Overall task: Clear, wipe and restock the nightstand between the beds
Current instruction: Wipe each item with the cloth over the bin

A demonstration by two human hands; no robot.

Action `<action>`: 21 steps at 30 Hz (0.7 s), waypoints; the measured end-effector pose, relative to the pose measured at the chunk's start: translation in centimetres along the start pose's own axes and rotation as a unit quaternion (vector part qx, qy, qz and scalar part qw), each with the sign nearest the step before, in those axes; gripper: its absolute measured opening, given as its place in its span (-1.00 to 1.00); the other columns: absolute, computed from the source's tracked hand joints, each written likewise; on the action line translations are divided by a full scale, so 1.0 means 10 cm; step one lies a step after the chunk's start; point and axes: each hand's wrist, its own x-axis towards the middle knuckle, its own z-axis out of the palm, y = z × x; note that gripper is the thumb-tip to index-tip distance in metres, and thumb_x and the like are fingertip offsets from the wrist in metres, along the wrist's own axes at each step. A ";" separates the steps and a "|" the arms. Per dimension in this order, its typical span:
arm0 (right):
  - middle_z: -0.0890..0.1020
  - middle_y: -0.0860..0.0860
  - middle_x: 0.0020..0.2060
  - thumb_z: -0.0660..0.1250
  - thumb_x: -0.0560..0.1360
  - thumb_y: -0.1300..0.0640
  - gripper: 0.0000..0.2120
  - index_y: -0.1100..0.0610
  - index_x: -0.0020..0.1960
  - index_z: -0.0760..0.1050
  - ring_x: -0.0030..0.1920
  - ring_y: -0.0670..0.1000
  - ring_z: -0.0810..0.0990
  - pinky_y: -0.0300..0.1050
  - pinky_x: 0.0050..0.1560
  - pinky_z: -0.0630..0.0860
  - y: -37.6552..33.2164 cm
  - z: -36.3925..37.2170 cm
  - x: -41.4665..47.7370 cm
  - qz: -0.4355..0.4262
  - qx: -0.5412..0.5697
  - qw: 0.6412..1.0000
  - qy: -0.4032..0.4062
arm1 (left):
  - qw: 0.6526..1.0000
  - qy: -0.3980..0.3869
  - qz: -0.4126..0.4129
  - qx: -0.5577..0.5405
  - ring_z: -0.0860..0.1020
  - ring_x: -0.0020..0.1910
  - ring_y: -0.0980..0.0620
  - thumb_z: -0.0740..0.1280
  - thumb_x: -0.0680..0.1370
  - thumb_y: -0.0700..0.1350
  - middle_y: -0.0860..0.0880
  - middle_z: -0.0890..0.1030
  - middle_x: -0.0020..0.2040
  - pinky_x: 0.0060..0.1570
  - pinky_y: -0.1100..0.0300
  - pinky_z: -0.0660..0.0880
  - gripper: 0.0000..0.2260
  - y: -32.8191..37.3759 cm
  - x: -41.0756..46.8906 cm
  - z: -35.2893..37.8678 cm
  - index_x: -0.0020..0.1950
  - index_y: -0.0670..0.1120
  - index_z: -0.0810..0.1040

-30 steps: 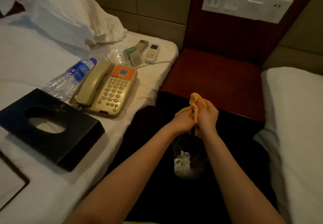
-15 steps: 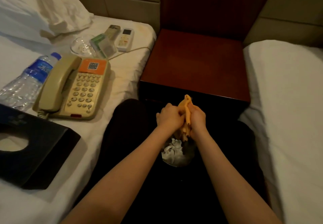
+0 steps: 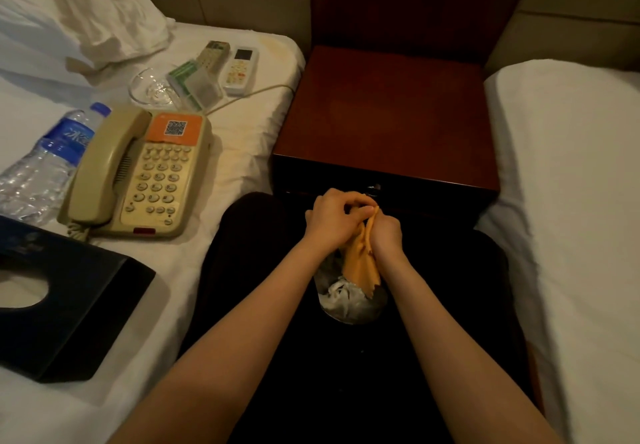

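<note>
The red-brown nightstand point(image 3: 384, 114) stands between the two beds with a bare top. In front of it, my left hand point(image 3: 334, 217) and my right hand point(image 3: 386, 232) both grip an orange cloth point(image 3: 360, 263), which hangs down between them. Directly below the cloth is a small waste bin point(image 3: 349, 301) holding crumpled white paper. On the left bed lie a beige telephone point(image 3: 138, 173), a water bottle point(image 3: 45, 163), a black tissue box point(image 3: 59, 308), a glass dish point(image 3: 152, 89), a small green packet point(image 3: 194, 83) and two remotes point(image 3: 240, 69).
A white pillow point(image 3: 76, 11) lies at the head of the left bed point(image 3: 242, 139). The phone cord runs from the bed toward the nightstand. The right bed point(image 3: 571, 201) has a white cover. The floor between the beds is dark.
The view has tilted down and closer to the nightstand. My hands stay together over the bin, and the cloth now hangs lower below them instead of sticking up above.
</note>
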 end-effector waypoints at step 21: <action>0.57 -0.02 -0.23 0.15 0.58 -0.10 -0.81 -0.04 -0.06 0.46 -0.21 -0.01 0.55 -0.07 -0.19 0.46 0.18 -0.04 -0.03 -0.256 -0.209 0.943 -0.043 | 0.973 0.112 -0.152 -0.134 0.59 0.07 0.04 0.41 0.48 -0.03 -0.04 0.67 0.03 0.05 0.19 0.47 -0.81 -0.09 0.18 -0.30 0.01 -0.10 0.68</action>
